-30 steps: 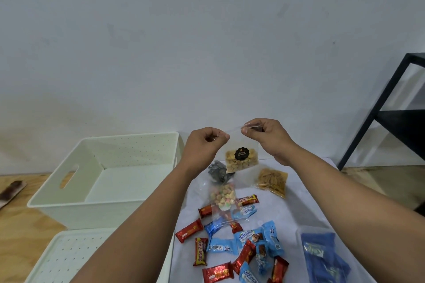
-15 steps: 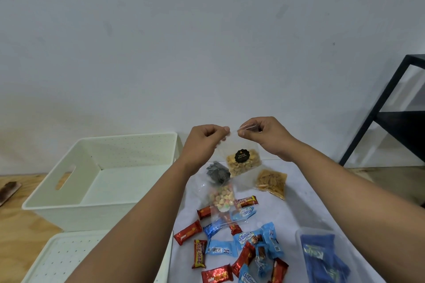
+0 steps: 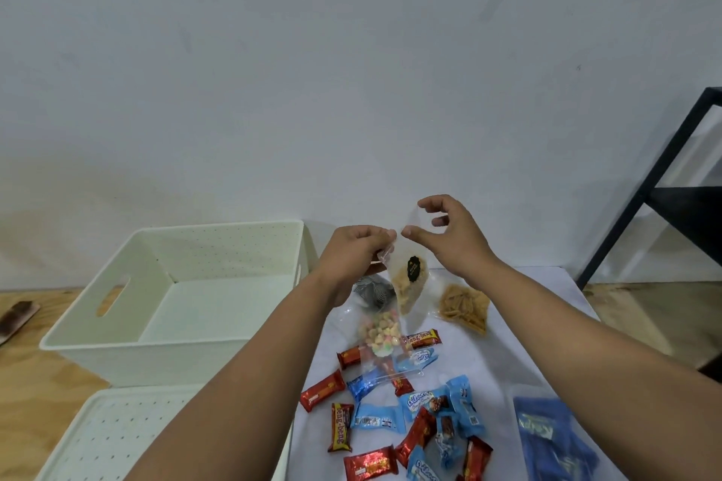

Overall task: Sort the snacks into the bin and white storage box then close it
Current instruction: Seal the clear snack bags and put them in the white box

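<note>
My left hand (image 3: 357, 250) pinches the top corner of a clear pouch of golden snacks (image 3: 410, 283) with a black label; the pouch hangs tilted above the table. Just right of it, my right hand (image 3: 445, 232) is off the pouch, fingers spread and curled. The white storage box (image 3: 117, 359) stands uncovered and empty at the left, its dotted lid (image 3: 97, 437) flat in front of it. On the white cloth lie a candy pouch (image 3: 381, 336), a pouch of fried sticks (image 3: 465, 307), a dark wrapped item (image 3: 373, 293) and several red and blue wrapped bars (image 3: 390, 414).
A clear bin with blue packets (image 3: 554, 441) sits at the lower right. A black metal shelf frame (image 3: 664, 183) stands at the right edge by the wall. The wooden tabletop (image 3: 35, 383) shows at the left, with a dark object (image 3: 15, 318) at its edge.
My right hand has let go of the pouch's top and opened its fingers. The pouch now hangs tilted from my left hand alone.
</note>
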